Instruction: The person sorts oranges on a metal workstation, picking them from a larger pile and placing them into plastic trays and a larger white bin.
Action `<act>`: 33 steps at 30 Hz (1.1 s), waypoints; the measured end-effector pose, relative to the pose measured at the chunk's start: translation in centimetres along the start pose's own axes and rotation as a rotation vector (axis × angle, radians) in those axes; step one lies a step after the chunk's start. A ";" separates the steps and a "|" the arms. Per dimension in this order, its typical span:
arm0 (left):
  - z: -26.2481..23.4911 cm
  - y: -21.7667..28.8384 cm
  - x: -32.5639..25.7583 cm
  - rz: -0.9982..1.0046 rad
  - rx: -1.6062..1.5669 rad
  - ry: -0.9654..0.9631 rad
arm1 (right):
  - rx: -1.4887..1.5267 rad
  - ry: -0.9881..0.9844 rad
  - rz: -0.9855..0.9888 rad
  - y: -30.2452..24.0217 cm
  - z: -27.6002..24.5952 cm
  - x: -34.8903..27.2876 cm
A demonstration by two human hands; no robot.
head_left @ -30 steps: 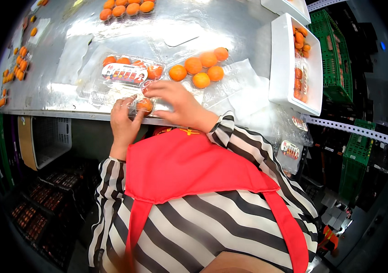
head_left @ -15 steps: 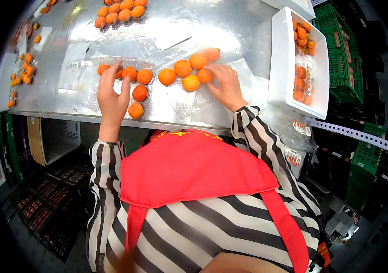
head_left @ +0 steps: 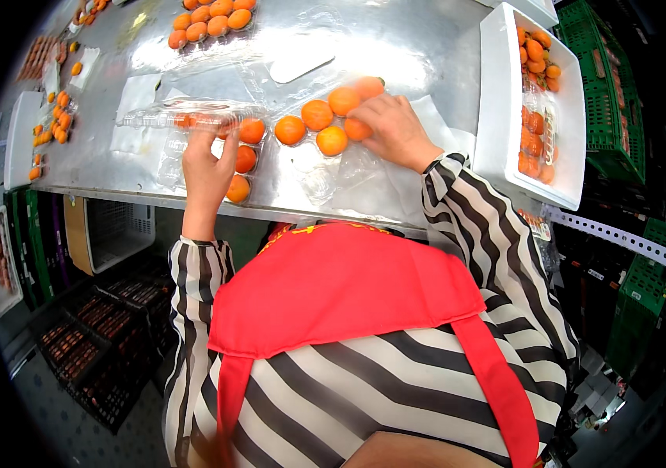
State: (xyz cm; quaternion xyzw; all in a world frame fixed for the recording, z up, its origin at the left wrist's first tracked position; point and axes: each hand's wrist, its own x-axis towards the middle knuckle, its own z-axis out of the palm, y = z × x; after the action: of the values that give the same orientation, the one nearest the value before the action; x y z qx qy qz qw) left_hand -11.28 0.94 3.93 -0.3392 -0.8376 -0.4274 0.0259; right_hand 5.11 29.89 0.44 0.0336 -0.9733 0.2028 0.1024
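The steel table (head_left: pixel 395 47) spreads in front of me, and everything I place here is told from it. On its far right side stands a long white tray (head_left: pixel 497 117) with small orange fruit loose in it, and beyond that a green crate (head_left: pixel 606 86). Near the table's front edge, left of the middle, lies the clear plastic clamshell punnet (head_left: pixel 169 125), its lid swung open; three fruit sit in its right end (head_left: pixel 245 160). My left hand (head_left: pixel 208 168) rests against that punnet with the fingers spread, steadying it rather than gripping, as far as I can tell. To the right of it, near the table's middle, my right hand (head_left: pixel 391 129) lies curled over a loose cluster of orange fruit (head_left: pixel 325 121), the fingers closing round the nearest one, though I cannot see whether it is fully clamped. I judge I am partway through filling the punnet: the next move calls for carrying a fruit left to the empty cells without knocking the lid or rolling the others off the edge.
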 end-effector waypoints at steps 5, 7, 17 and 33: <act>-0.1 0.2 -2.3 -0.062 -0.047 -0.040 | 0.104 0.066 0.086 -0.4 -0.6 0.0; 0.0 0.5 -3.8 -0.132 -0.064 -0.044 | 0.355 0.083 0.258 -0.5 -0.9 -0.1; -0.4 0.2 -10.0 -0.016 0.372 -0.102 | 1.926 0.203 0.577 -2.3 -3.5 0.4; -1.9 5.6 -5.4 -0.218 -0.339 -0.090 | 2.403 0.061 0.464 -8.8 -0.9 0.4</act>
State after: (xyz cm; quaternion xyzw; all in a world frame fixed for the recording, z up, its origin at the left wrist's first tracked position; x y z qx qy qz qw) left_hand -4.31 -1.15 7.23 -0.2650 -0.7856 -0.5471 -0.1155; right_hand 5.82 22.19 4.76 -0.0724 -0.1472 0.9864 -0.0094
